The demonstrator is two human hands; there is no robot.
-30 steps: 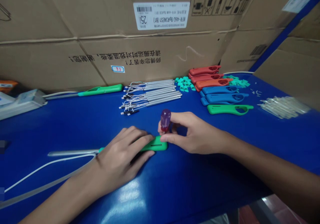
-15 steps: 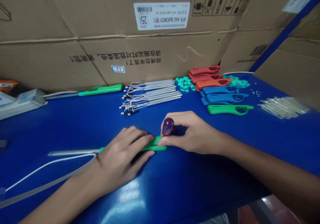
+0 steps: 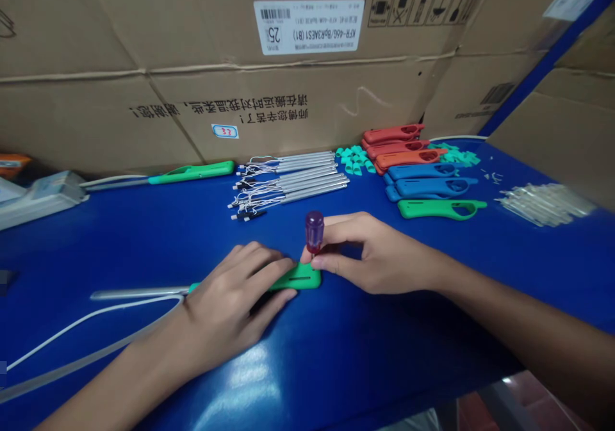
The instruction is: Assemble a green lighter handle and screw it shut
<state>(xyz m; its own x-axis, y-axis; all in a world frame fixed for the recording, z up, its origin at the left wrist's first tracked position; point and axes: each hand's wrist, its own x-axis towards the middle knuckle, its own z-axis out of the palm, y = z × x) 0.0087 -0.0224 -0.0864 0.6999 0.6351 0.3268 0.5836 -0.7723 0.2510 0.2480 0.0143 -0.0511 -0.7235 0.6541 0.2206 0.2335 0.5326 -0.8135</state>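
Under my left hand (image 3: pixel 245 290) lies a green lighter (image 3: pixel 300 277) with a long metal tube (image 3: pixel 139 293) pointing left. My left fingers wrap over its handle and press it to the blue table, hiding its middle. In my right hand (image 3: pixel 369 252) is a small screwdriver (image 3: pixel 314 232) with a purple, see-through handle. Thumb and fingers pinch it low, near the shaft. The screwdriver stands nearly upright over the right end of the lighter, beside a dark slot; its tip is hidden by my fingers.
Bundles of metal tubes with wires (image 3: pixel 298 184) lie at the back. Right of them are turquoise caps (image 3: pixel 355 160), red casings (image 3: pixel 394 134), blue casings (image 3: pixel 432 187) and a green casing (image 3: pixel 442 209). A bag of pale sticks (image 3: pixel 545 203) is far right. Cardboard (image 3: pixel 192 34) walls the back.
The screwdriver's handle has shifted slightly left and up and stands more upright. My right fingers have drawn back, showing the slot in the lighter. My left hand stays put.
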